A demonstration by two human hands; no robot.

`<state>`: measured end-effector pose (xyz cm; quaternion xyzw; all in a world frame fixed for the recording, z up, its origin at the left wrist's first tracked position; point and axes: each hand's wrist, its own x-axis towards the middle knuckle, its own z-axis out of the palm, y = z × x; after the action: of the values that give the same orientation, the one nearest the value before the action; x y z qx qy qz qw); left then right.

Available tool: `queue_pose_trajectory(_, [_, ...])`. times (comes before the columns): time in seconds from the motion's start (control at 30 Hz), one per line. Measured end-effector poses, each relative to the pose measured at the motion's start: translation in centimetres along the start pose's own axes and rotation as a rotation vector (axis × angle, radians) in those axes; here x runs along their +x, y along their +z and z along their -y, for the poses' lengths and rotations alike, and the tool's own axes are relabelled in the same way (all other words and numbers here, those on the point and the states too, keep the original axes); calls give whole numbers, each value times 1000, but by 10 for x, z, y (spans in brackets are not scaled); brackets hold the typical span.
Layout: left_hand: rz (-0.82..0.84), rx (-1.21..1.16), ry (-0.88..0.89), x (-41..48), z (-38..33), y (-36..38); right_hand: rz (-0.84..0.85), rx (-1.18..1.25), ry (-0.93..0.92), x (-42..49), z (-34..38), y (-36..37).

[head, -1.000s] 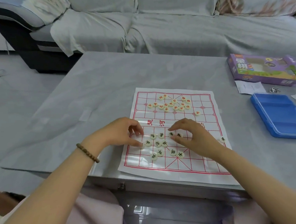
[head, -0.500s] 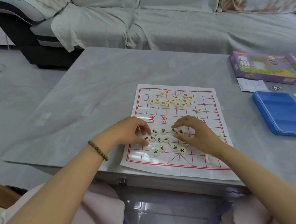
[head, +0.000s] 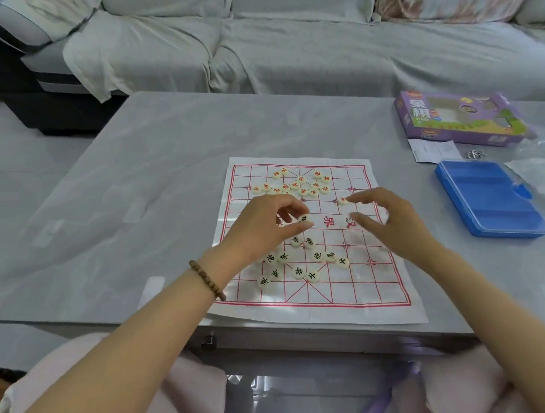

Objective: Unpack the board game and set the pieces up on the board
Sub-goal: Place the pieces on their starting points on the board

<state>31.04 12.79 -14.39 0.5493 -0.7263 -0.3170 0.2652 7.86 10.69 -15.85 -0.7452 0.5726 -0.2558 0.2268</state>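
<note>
glossy white sheet printed with a red grid: the xiangqi board (head: 379,289), flat on the grey table (head: 137,181) at centre frame, lower edge close to the table's near lip. toward the board's top, a loose heap of red-lettered pieces (head: 295,184); toward lower centre, a scatter of black-lettered pieces (head: 299,261), seemingly none on a starting point yet.

left hand (head: 266,228), mid-frame, pinching one black-lettered disc (head: 304,219) between thumb and forefinger over the river band. right hand (head: 392,219) just to its right, fingers loosely spread and curved, gripping nothing, forefinger tip at a lone red piece (head: 343,200); touching or just short of it, cannot tell. blue plastic tray (head: 485,201) and purple game box (head: 459,117) at right and upper right, well apart from the board.

judged to be at the sorting stage. risks from here:
- left wrist low over the black scatter, likely to sweep discs aside on a careless reach.
- light, slick sheet apt to slide or buckle under a dragged finger, disturbing both heaps.
- small smooth disc prone to slipping from a shallow pinch and rolling toward the near table lip.
- similar characters easily misread and set on wrong points.
</note>
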Motion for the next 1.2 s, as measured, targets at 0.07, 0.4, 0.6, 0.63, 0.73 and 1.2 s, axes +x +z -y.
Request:
queue_pose_trajectory(0.07, [39, 72, 20, 11, -11, 22, -66, 11, 76, -3, -16, -13])
queue_pose_trajectory(0.4, [95, 199, -63, 48, -24, 87, 25, -65, 95, -21, -30, -23])
queue_pose_trajectory(0.6, [211, 229, -63, 42, -15, 66, 113, -180, -18, -18, -22, -6])
queue_pose_trajectory(0.63, [234, 216, -62, 39, -11, 56, 137, -196, -25, -18, -22, -1])
queue_pose_trajectory(0.73, [250, 268, -89, 27, 6, 22, 190, -277, -30, -15, -21, 9])
queue_pose_trajectory(1.2, [368, 228, -177, 8, 32, -15, 195, -182, -13, -10, -20, 12])
